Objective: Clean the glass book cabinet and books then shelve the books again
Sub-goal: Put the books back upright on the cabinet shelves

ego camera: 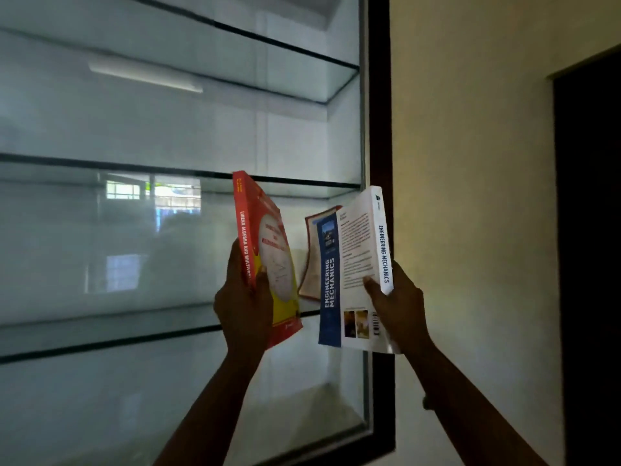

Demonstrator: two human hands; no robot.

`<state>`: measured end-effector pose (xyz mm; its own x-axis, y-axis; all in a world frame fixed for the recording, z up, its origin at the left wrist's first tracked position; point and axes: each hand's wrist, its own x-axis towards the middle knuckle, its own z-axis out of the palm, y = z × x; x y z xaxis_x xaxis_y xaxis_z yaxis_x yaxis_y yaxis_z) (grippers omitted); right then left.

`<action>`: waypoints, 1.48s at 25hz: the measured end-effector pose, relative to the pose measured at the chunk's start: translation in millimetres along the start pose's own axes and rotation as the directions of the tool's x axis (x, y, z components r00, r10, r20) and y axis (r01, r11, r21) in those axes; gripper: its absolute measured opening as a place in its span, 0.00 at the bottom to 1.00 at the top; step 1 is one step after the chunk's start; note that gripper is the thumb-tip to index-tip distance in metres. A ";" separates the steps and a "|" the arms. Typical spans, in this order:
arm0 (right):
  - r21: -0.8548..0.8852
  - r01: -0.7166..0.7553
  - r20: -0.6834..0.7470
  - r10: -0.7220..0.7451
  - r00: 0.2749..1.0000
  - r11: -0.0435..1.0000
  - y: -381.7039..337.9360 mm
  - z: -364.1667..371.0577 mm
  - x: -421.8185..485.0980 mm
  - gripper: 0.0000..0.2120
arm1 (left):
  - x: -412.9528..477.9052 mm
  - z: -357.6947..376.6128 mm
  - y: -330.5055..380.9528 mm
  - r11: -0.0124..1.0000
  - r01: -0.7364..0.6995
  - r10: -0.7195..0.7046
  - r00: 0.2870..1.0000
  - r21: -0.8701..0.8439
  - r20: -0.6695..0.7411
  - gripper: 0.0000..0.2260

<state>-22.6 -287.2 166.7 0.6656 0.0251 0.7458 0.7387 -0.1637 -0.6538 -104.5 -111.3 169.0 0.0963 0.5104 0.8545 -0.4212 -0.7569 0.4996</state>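
My left hand (243,304) grips a red and yellow book (265,250) titled Linear Algebra by its spine, held upright. My right hand (396,307) grips a white and blue book (353,270) titled Engineering Mechanics, thumb on its back cover. A thin red-edged book (314,260) shows between them, behind the white book; what holds it is hidden. Both hands are raised in front of the right end of the glass cabinet (364,136), level with its middle glass shelf (100,334).
The glass shelves (168,169) in view carry no books. A dark wooden frame (381,112) borders the cabinet on the right, then a cream wall (470,163) and a dark doorway (591,230). The glass reflects a window.
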 end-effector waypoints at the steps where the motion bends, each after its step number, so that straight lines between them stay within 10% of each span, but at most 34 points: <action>1: 0.056 0.004 -0.009 -0.003 1.000 0.998 7.1 9.5 19.0 0.21 | 8.8 16.8 -10.2 1.000 -0.003 0.004 1.000 0.013 -0.018 0.23; 8: 0.185 0.052 -0.019 -0.050 0.999 0.981 79.4 95.8 105.9 0.20 | 26.5 85.7 -61.4 0.992 -0.111 0.117 0.988 0.066 -0.103 0.40; 20: -0.080 0.230 -0.138 -0.240 0.961 0.970 156.9 204.7 143.4 0.24 | 54.2 158.5 -135.3 0.950 -0.104 0.135 0.987 0.294 -0.088 0.25; 37: -0.167 0.401 -0.162 -0.427 0.890 0.900 144.5 171.8 157.8 0.25 | 17.5 236.3 -176.9 0.957 0.125 -0.020 0.929 -0.262 0.371 0.25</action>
<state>207.4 -137.4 168.0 0.2600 -0.0672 0.9633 0.9147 -0.3025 -0.2680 184.8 -64.9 129.1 0.4320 0.3376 0.8363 -0.6272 -0.5538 0.5476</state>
